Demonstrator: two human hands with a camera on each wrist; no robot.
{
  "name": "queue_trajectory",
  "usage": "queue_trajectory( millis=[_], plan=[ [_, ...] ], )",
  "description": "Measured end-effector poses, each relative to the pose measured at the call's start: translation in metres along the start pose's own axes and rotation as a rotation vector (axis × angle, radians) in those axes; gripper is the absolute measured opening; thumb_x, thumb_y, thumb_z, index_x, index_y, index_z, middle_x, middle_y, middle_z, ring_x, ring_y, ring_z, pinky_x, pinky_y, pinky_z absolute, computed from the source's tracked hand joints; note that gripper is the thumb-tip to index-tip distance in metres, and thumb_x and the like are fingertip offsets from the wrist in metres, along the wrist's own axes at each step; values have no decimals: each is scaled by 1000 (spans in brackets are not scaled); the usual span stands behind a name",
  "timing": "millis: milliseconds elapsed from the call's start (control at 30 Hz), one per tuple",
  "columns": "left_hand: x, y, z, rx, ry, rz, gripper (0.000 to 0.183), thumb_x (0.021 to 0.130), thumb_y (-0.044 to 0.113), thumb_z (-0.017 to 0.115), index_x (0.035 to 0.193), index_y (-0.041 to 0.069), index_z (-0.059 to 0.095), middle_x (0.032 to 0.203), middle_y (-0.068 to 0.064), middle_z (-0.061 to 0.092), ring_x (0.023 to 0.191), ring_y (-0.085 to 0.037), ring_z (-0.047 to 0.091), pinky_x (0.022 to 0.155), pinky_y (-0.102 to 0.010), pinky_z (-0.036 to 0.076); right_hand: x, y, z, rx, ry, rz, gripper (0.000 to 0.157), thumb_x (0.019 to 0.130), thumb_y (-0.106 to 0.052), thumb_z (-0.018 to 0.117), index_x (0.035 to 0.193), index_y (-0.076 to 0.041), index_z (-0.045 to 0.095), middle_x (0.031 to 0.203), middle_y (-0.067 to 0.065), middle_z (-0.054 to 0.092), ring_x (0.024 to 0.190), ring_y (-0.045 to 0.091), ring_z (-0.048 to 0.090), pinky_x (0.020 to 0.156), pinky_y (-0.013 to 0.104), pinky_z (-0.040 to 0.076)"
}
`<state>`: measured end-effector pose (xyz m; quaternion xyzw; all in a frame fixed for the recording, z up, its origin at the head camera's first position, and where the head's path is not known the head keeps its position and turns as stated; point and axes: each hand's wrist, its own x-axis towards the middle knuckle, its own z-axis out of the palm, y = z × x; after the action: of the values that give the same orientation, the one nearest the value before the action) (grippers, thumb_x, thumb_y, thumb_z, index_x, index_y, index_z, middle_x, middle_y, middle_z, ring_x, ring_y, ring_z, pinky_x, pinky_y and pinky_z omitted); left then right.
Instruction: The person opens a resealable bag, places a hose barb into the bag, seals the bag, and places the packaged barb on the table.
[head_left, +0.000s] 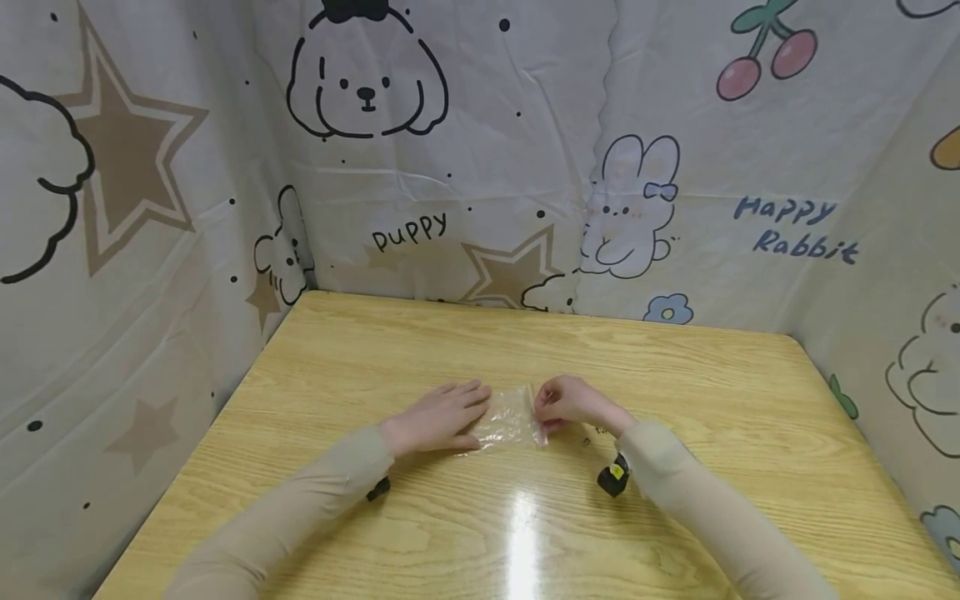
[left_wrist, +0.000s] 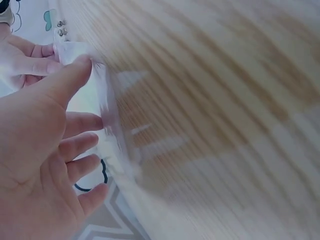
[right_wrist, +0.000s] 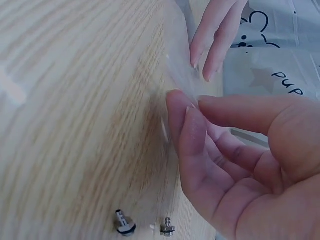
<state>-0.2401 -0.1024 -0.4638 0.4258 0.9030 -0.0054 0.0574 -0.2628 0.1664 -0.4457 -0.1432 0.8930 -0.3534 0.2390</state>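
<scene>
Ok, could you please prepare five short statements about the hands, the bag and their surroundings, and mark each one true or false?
1. The left hand touches the clear bag. True.
2. The right hand holds nothing. False: it pinches the edge of the clear bag.
3. The metal fittings lie nearer the right hand than the left hand. True.
4. The table has a plain black top. False: it is yellowish with wood grain.
5. A rabbit drawing shows behind the table. True.
</scene>
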Motion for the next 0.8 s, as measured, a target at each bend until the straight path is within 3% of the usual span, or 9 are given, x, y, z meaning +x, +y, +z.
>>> queue_trajectory(
  millis=[267, 467, 667, 800],
  plan=[
    [9, 8, -4, -86, 95, 63, 59, 93, 35, 69, 137, -1, 55, 143, -17, 54, 133, -29, 52, 115, -39, 42, -2, 1, 0, 65, 16, -3, 13, 93, -11, 67, 98, 1, 67, 85, 8, 70, 69, 10, 66, 68, 29, 59],
    [20, 15, -7, -138, 136, 130, 40, 85, 15, 78, 120, 3, 64, 115, -10, 67, 105, -20, 64, 95, -28, 55, -3, -1, 3, 121, 37, 4, 12, 93, -9, 67, 99, 1, 66, 84, 7, 68, 70, 11, 66, 68, 29, 59],
    [28, 20, -8, -180, 134, 157, 23, 83, 1, 75, 106, 4, 69, 101, -8, 68, 92, -17, 65, 82, -19, 55, -4, -3, 6, 145, 72, 6, 13, 90, -7, 68, 99, 2, 66, 86, 8, 68, 72, 14, 67, 69, 30, 60],
    [32, 22, -9, -207, 136, 140, 12, 89, 1, 68, 100, 4, 70, 96, -8, 69, 87, -16, 65, 78, -20, 55, -4, -5, 8, 141, 95, 4, 13, 91, -8, 68, 99, 2, 67, 87, 9, 68, 73, 14, 67, 69, 31, 60]
  ],
)
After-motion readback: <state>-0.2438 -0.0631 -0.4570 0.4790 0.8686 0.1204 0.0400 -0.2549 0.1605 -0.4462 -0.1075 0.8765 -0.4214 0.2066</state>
